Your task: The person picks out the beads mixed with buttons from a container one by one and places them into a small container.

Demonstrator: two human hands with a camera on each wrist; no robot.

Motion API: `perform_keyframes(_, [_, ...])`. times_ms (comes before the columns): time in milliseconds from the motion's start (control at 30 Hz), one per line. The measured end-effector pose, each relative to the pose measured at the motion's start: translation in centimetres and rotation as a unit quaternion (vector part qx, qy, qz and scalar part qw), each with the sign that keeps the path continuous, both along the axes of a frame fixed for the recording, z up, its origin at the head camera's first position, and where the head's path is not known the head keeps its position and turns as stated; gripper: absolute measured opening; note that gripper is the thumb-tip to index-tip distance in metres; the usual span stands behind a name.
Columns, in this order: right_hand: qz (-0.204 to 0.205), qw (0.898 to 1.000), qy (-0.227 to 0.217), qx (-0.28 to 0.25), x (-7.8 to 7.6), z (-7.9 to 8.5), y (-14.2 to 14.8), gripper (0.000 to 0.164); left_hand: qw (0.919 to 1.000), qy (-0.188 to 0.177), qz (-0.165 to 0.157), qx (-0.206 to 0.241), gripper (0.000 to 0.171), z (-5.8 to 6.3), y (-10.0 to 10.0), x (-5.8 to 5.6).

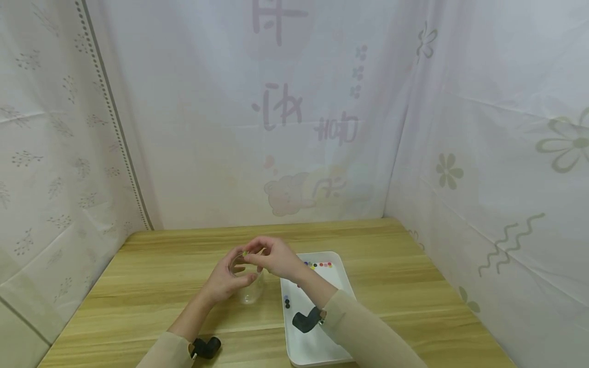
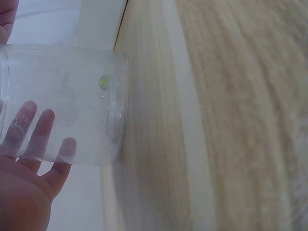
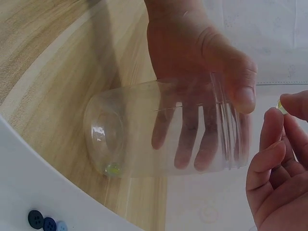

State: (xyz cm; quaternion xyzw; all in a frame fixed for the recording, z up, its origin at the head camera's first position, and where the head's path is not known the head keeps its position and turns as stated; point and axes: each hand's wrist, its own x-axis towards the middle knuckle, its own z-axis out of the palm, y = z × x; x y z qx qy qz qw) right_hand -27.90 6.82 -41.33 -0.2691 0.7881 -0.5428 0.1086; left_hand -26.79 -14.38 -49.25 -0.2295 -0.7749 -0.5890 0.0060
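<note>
A clear plastic jar [image 1: 250,294] stands on the wooden table, and my left hand [image 1: 224,280] holds it around its upper part. Seen from the right wrist, the left fingers curve behind the clear wall and the thumb lies near the rim. Between thumb and fingertip, my right hand [image 1: 273,256] pinches a small yellow-green glass marble [image 3: 281,107] right at the jar's mouth. Another yellow-green marble [image 3: 113,169] rests at the bottom inside the jar; it also shows through the wall in the left wrist view.
Just right of the jar lies a white tray [image 1: 317,347], with the right forearm crossing over it. Several coloured buttons [image 1: 321,265] line its far end, and a few dark and blue buttons [image 3: 36,219] sit by its left edge. Patterned curtains [image 1: 207,128] surround the table.
</note>
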Motion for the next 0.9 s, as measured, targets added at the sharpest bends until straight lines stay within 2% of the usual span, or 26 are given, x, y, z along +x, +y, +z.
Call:
perform_keyframes(167, [0.005,1.0,0.005,0.001,-0.1,-0.3,-0.1,0.022,1.0,-0.008,-0.004,0.004,0.068,0.0,0.0,0.0])
perform_keyframes(433, [-0.001,1.0,0.01,0.014,-0.1,-0.5,-0.2,0.018,1.0,-0.005,-0.006,0.004,0.068,0.0,0.0,0.0])
perform_keyframes(667, [-0.002,1.0,-0.001,0.009,-0.1,-0.5,-0.1,0.027,1.0,-0.006,0.004,-0.002,0.066,0.0,0.0,0.1])
perform_keyframes(900, [-0.019,1.0,-0.009,0.003,-0.7,-0.4,0.9,0.03,1.0,0.0,0.006,-0.007,0.065,0.0,0.0,0.1])
